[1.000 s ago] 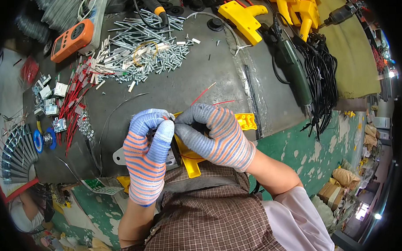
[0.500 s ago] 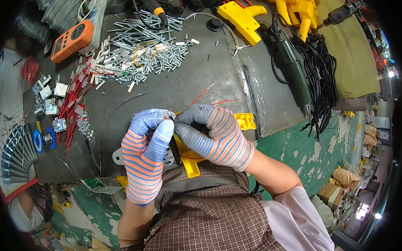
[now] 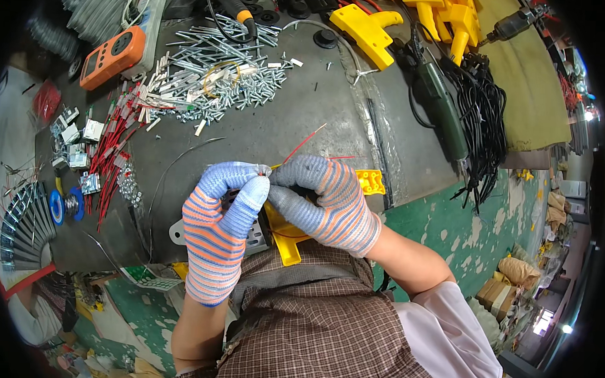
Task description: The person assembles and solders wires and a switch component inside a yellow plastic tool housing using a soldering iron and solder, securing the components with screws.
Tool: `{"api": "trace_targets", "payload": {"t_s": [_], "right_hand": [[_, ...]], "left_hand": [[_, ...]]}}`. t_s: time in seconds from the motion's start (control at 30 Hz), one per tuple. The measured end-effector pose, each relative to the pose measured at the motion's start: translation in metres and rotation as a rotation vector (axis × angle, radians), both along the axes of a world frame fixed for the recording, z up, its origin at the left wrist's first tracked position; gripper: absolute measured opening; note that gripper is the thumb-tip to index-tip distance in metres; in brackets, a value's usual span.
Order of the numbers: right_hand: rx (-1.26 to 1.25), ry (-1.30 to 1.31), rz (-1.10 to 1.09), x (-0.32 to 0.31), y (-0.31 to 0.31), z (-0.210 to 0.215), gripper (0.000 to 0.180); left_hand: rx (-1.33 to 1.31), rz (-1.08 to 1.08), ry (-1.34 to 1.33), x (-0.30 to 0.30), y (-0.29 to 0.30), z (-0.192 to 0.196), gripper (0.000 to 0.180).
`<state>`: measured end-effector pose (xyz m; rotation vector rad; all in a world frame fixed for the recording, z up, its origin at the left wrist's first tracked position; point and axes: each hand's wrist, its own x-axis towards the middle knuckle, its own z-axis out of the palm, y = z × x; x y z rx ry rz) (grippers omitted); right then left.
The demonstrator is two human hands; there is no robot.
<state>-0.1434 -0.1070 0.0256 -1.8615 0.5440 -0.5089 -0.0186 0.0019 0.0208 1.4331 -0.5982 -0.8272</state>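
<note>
My left hand [image 3: 225, 219] and my right hand [image 3: 325, 203], both in striped knit gloves, meet fingertip to fingertip over the bench's near edge. Each is closed in a pinch. A small red bit, apparently wire, shows between the fingertips; its end is too covered to make out. One red wire [image 3: 304, 143] sticks up past my right hand's fingers, and a second red strand [image 3: 343, 156] runs out to the right. Beneath the hands lies a yellow plastic tool housing [image 3: 288, 248], partly covered by the gloves. Beside it is a perforated metal plate [image 3: 255, 239].
Loose screws [image 3: 249, 87] heap on the dark bench [image 3: 184, 151]. Red wires [image 3: 111, 142], an orange meter [image 3: 114, 58] and a blue solder spool [image 3: 64, 207] lie left. A yellow housing [image 3: 364, 34], green power tool [image 3: 442, 110] and black cables [image 3: 481, 122] occupy the right.
Both hands have shifted slightly to the right while keeping their pinch. The red strand on the right now reaches out farther and lies flatter.
</note>
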Motion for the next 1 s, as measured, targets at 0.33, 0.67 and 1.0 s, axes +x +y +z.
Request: {"api": "trace_targets", "payload": {"t_s": [0.33, 0.67, 1.0], "right_hand": [[-0.979, 0.007, 0.174, -0.01, -0.031, 0.032, 0.029], [-1.168, 0.282, 0.325, -0.009, -0.037, 0.036, 0.017], [-0.849, -0.067, 0.407, -0.015, -0.064, 0.02, 0.011]], "left_hand": [[0.047, -0.36, 0.022, 0.016, -0.006, 0.008, 0.011], [0.003, -0.318, -0.756, 0.011, -0.013, 0.005, 0.005], [-0.03, -0.179, -0.5, 0.0, -0.011, -0.013, 0.01]]}}
